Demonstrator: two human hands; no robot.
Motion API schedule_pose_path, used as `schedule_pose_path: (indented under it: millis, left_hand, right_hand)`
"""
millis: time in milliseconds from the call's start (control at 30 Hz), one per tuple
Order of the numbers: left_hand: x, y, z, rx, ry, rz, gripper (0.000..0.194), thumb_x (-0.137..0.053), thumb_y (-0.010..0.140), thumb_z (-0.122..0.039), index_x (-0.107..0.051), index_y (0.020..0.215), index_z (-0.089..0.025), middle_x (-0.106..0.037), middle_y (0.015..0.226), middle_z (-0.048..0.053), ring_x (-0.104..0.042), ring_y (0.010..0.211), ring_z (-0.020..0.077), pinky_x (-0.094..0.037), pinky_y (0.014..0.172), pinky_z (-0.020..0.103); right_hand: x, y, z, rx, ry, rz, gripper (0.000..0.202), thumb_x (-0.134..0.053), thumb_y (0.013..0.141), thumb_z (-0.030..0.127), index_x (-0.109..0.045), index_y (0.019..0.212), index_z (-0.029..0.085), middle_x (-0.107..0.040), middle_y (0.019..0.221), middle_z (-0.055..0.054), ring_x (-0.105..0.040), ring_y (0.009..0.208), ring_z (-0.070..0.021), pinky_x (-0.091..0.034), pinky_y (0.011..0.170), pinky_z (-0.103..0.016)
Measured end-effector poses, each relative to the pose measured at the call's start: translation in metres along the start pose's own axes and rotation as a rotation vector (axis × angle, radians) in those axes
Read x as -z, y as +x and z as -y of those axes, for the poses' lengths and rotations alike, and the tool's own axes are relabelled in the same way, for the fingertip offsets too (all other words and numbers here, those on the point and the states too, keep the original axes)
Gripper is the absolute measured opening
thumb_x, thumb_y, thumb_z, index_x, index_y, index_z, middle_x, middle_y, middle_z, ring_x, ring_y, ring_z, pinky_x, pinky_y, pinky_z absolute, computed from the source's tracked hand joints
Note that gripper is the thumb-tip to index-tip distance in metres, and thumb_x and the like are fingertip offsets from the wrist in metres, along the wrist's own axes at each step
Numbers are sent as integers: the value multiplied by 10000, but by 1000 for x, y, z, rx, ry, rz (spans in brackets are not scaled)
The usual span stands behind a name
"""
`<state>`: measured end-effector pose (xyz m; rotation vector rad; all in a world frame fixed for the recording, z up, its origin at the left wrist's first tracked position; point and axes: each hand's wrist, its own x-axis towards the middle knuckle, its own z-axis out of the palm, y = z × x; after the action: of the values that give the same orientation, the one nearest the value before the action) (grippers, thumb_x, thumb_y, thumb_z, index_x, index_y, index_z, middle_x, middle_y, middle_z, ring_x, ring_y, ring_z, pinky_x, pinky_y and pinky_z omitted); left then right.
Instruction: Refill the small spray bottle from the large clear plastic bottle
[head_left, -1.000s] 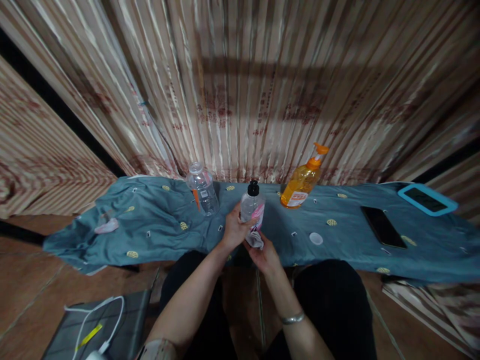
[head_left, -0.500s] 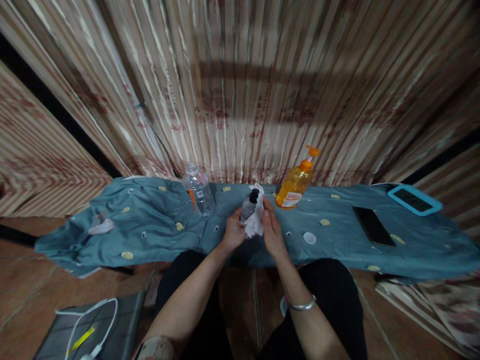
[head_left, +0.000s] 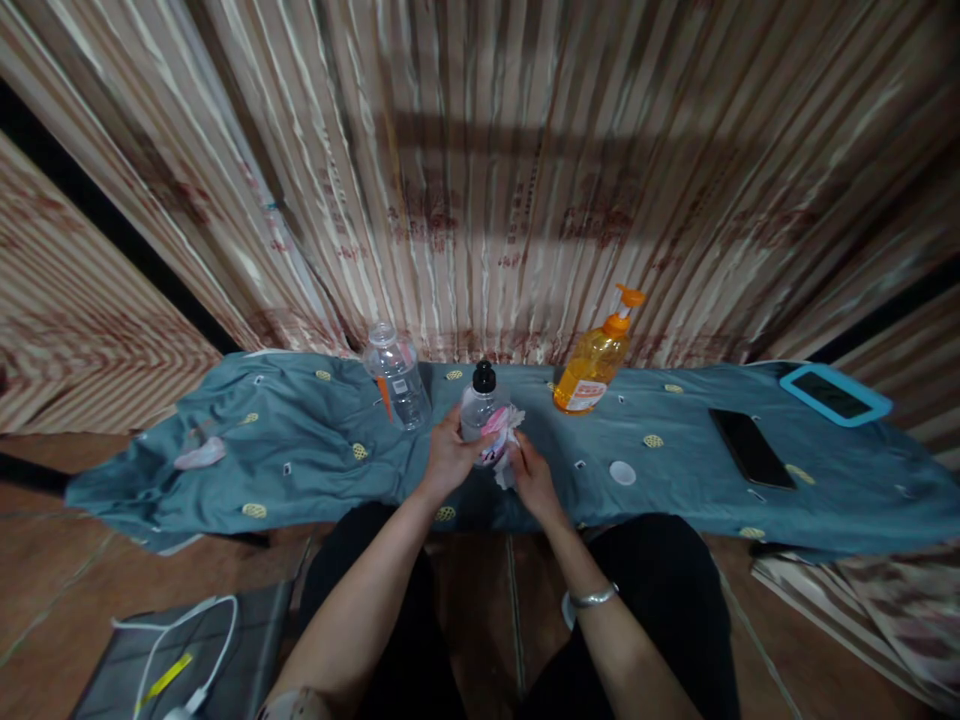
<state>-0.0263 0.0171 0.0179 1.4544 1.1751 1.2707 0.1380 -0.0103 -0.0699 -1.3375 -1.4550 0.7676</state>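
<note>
My left hand [head_left: 450, 460] is wrapped round a small clear bottle [head_left: 474, 408] with a black cap and a pink label, which stands nearly upright at the middle of the cloth-covered bench. White tissue [head_left: 505, 472] is pinched in my right hand [head_left: 534, 478], against the right side of the bottle beside its label. To the left is a clear empty plastic bottle [head_left: 405, 390] without a cap. An orange pump bottle [head_left: 589, 370] of yellow liquid stands to the right.
A white round lid [head_left: 622, 473], a black phone [head_left: 750, 447] and a blue-framed device [head_left: 836, 394] lie on the right of the teal cloth [head_left: 300, 470]. Crumpled tissue [head_left: 201, 454] lies at left. A striped curtain [head_left: 480, 180] hangs behind.
The small bottle has turned more upright, and its pink label now shows. My right hand has closed on the tissue and moved lower; my left hand has shifted slightly left.
</note>
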Motion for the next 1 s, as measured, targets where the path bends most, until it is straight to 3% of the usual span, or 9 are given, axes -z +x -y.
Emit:
schedule_pose_path:
  millis: [200,300,433,533,600,700,833,1000]
  left_hand:
    - [18,10,-7,-9,28,-108,489,-938,658,-377,-706,1035,-170,-806,970,36,-755,907,220,-604,893,331]
    - [22,11,-10,-25,25,-136,515,-944,652,-387,-700,1051,-172,-810,995,42,-757,915,220,-605,881,325]
    - [13,6,-16,-34,49,-105,446,-930,668,-324,-720,1032,-176,-811,954,31,-751,884,221,-601,865,324]
    - [-3,1,-18,-25,39,-57,473,-915,669,-257,-731,1096,-173,-818,1005,38,-756,914,226,-601,877,328]
    - [-17,-1,-18,-7,18,-19,475,-905,664,-218,-731,1103,-165,-819,1025,46,-762,932,226,-601,881,323]
    - [-40,-3,-17,11,12,46,482,-910,656,-187,-733,1103,-159,-819,1026,47,-766,949,230,-602,904,332]
    - [-75,-2,-18,9,58,184,541,-927,640,-177,-730,1143,-169,-822,1058,51,-771,997,257,-606,950,370]
    - [-121,10,-17,-42,137,284,576,-883,704,-228,-694,1248,-220,-804,1202,56,-756,1124,294,-590,1051,432]
  right_hand:
    - [-7,-21,3,136,-235,79,425,-689,994,439,-652,1346,204,-633,1427,-120,-640,1261,-281,-545,1059,-541]
    - [-2,-26,10,165,-316,49,456,-691,989,448,-642,1377,212,-602,1481,-127,-602,1330,-306,-500,1112,-584]
    - [2,-23,21,168,-356,-49,721,-692,966,530,-467,1584,234,-466,1643,-165,-493,1476,-368,-412,1192,-644]
    - [-1,-18,27,155,-350,-106,1061,-719,887,664,-229,1704,198,-354,1720,-216,-404,1561,-389,-393,1229,-617]
    - [-2,-15,29,130,-339,-150,1145,-714,871,694,-150,1719,170,-318,1733,-238,-385,1575,-389,-404,1225,-604]
    - [7,-13,27,66,-323,-209,919,-692,941,598,-297,1674,208,-396,1689,-214,-511,1473,-374,-477,1151,-601]
    - [40,-10,17,-62,-339,-257,542,-687,991,457,-567,1458,208,-646,1392,-128,-694,1139,-259,-600,956,-491]
    - [90,1,4,-209,-393,-319,444,-695,993,411,-613,1372,194,-683,1275,-97,-706,1036,-220,-614,886,-431]
